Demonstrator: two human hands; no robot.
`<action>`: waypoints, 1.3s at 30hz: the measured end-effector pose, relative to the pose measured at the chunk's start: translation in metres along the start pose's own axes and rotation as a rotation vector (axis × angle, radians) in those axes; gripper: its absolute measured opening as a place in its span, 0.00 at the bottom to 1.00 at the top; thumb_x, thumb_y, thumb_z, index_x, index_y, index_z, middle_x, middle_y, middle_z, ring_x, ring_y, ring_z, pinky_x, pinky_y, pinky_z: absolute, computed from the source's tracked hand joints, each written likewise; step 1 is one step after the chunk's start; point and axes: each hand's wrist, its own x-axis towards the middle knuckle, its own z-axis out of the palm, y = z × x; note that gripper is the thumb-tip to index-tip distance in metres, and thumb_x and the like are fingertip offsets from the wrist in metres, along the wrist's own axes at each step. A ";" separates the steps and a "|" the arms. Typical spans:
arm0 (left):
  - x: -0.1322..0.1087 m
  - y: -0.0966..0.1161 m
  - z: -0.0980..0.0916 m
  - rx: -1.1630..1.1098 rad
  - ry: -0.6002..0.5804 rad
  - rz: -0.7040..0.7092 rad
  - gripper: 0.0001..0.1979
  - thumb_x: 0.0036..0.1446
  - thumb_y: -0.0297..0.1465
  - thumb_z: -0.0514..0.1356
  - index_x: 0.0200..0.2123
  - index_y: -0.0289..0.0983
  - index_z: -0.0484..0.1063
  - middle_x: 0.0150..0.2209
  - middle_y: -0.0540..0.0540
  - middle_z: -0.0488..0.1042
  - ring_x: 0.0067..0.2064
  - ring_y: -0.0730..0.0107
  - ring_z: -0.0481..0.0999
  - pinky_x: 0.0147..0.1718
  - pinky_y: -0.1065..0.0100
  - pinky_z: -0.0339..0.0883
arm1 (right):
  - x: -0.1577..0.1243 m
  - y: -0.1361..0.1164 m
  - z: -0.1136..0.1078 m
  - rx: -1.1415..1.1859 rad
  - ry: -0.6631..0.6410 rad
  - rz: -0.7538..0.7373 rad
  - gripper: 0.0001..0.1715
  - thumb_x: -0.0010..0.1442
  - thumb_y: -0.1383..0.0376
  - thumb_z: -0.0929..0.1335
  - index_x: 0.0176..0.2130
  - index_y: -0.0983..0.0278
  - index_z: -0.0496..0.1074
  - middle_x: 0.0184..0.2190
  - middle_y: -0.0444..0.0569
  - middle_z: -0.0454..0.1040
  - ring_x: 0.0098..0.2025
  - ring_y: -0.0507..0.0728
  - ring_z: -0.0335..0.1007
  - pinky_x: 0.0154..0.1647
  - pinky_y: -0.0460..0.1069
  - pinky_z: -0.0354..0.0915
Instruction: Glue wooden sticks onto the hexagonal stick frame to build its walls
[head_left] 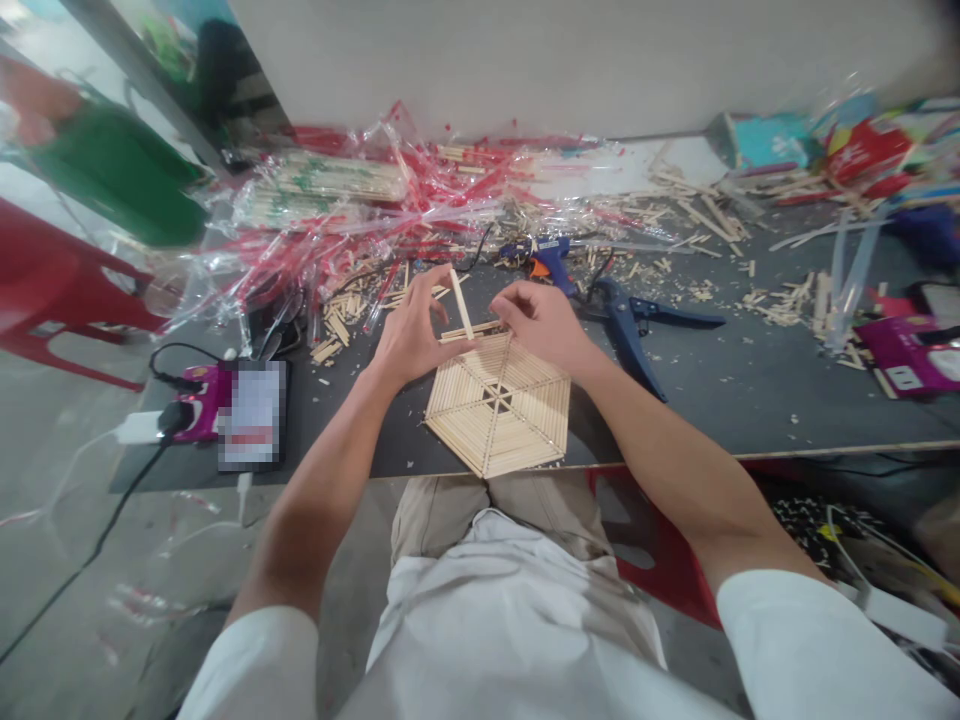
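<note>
A short pale wooden stick (462,305) is gripped between the fingers and thumb of my left hand (412,330), tilted above the far edge of a hexagonal panel. This hexagon (529,410) is built of thin wooden sticks laid in rings, with spokes meeting near a small open centre. It lies flat near the table's front edge. My right hand (544,320) is closed at the panel's far right side, fingertips pinched together; whatever is between them is hidden. Just beyond it lies a blue glue gun (555,262) with an orange trigger. Blue-handled cutters (626,335) rest to its right.
Plastic wrappers with red edges (337,225) and bundled sticks are heaped at the back left. Loose stick pieces (341,320) scatter over the dark table (697,390). A phone (253,415) and purple power strip (202,400) sit left. A red stool (60,290) stands beyond.
</note>
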 end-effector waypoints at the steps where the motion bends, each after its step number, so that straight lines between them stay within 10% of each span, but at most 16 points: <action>1: 0.000 -0.004 0.001 -0.007 0.016 -0.007 0.52 0.52 0.60 0.70 0.70 0.43 0.55 0.63 0.36 0.71 0.39 0.69 0.80 0.33 0.68 0.71 | 0.001 0.001 -0.003 -0.054 0.042 -0.020 0.12 0.68 0.58 0.68 0.35 0.63 0.75 0.27 0.45 0.75 0.27 0.52 0.66 0.31 0.50 0.61; 18: 0.001 -0.017 0.004 0.057 0.081 -0.002 0.53 0.52 0.55 0.73 0.71 0.43 0.52 0.60 0.38 0.72 0.38 0.70 0.79 0.32 0.70 0.74 | 0.031 0.042 -0.052 -0.420 0.378 -0.030 0.13 0.59 0.74 0.68 0.38 0.60 0.81 0.39 0.48 0.84 0.44 0.60 0.82 0.58 0.59 0.73; 21: 0.001 -0.017 0.004 0.046 0.099 0.003 0.53 0.52 0.56 0.72 0.72 0.44 0.52 0.60 0.38 0.72 0.38 0.70 0.79 0.32 0.70 0.74 | 0.030 0.044 -0.051 -0.495 0.435 0.005 0.10 0.61 0.69 0.71 0.45 0.62 0.79 0.46 0.54 0.82 0.52 0.65 0.79 0.63 0.64 0.70; 25: 0.001 -0.016 0.004 0.022 0.108 0.006 0.54 0.51 0.59 0.71 0.72 0.45 0.53 0.59 0.37 0.74 0.38 0.69 0.79 0.31 0.69 0.74 | 0.028 0.056 -0.043 -0.692 0.400 -0.005 0.35 0.60 0.61 0.76 0.63 0.64 0.69 0.67 0.66 0.65 0.71 0.77 0.58 0.71 0.75 0.56; 39: 0.002 -0.014 0.004 0.025 0.100 -0.009 0.55 0.50 0.61 0.70 0.71 0.42 0.53 0.61 0.36 0.74 0.37 0.70 0.80 0.32 0.70 0.73 | 0.040 0.078 -0.043 -0.529 0.407 0.152 0.31 0.62 0.70 0.62 0.64 0.73 0.63 0.56 0.71 0.74 0.61 0.75 0.71 0.66 0.72 0.63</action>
